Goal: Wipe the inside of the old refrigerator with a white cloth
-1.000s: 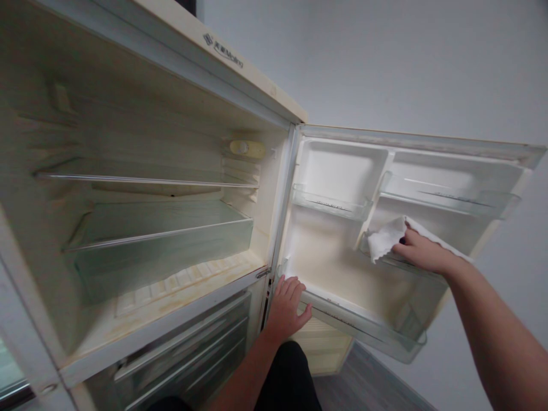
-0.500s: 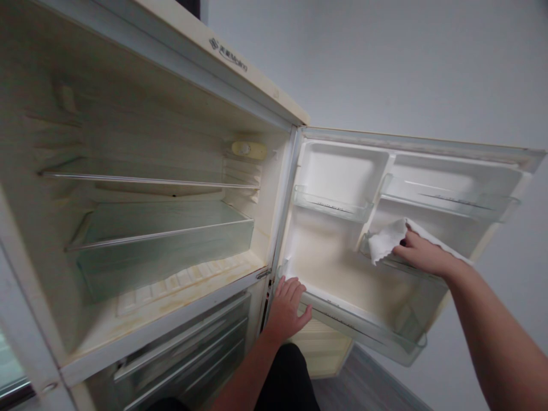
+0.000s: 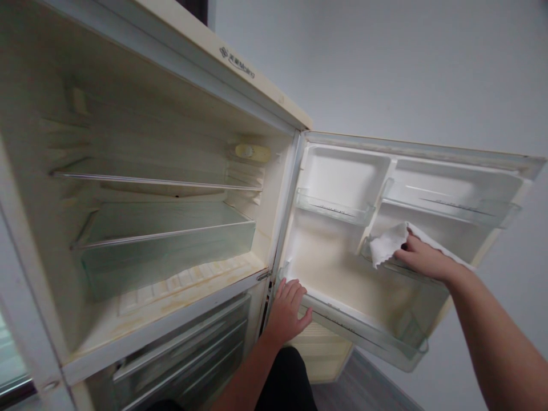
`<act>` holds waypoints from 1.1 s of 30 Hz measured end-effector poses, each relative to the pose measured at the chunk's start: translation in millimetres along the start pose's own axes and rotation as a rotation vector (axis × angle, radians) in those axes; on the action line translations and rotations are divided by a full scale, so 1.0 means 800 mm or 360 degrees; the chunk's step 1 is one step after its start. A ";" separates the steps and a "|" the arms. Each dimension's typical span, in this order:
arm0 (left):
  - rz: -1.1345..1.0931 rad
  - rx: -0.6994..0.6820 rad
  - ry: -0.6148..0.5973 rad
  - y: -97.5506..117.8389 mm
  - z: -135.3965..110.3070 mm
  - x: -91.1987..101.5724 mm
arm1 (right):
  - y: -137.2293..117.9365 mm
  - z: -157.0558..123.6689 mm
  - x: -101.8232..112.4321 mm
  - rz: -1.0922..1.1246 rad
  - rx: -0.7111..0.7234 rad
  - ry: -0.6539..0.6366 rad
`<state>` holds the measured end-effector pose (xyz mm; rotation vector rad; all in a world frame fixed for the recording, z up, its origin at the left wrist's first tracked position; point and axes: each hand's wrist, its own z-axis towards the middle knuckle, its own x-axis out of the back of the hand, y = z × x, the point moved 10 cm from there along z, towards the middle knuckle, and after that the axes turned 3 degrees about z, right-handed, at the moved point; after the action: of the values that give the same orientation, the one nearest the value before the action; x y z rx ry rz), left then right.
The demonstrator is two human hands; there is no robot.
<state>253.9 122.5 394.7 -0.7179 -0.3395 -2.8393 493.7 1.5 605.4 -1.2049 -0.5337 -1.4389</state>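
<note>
A white cloth (image 3: 387,242) is bunched under the right hand (image 3: 423,260), whose grip is closed over it, and is pressed on the middle shelf (image 3: 400,267) at the door's (image 3: 329,268) outer half. The left hand (image 3: 286,314) is laid flat, grip open and holding nothing, against the door's lower hinge-side corner, at the end of the bottom shelf (image 3: 368,337). Two clear upper shelves (image 3: 329,208) are seen near the door's top. Wiping of the middle shelf is judged to be the step in hand. A further stroke would call for the cloth to be pushed along the rail while the door is braced. Left of the door, a badge (image 3: 237,63) is carried on the fridge (image 3: 171,268) top. Its lettering looks like "Meiling" but cannot be read with certainty.
</note>
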 end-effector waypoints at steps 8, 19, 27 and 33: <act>0.0007 0.0004 -0.0002 0.000 0.000 0.001 | -0.007 0.000 -0.001 0.0089 0.0083 0.0004; 0.0018 -0.0022 -0.0008 0.001 0.000 0.002 | -0.007 0.000 -0.003 0.0065 0.0044 -0.0036; -0.0035 -0.0014 -0.0018 0.001 0.000 0.003 | 0.006 0.001 -0.003 0.0030 -0.0010 -0.0005; -0.0030 -0.0006 -0.0038 0.001 0.001 0.003 | -0.007 -0.001 -0.005 0.0110 0.0061 -0.0035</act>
<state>252.4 122.0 396.5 -0.7541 -0.3466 -2.8517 487.9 4.2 603.5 -1.1988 -0.5277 -1.3524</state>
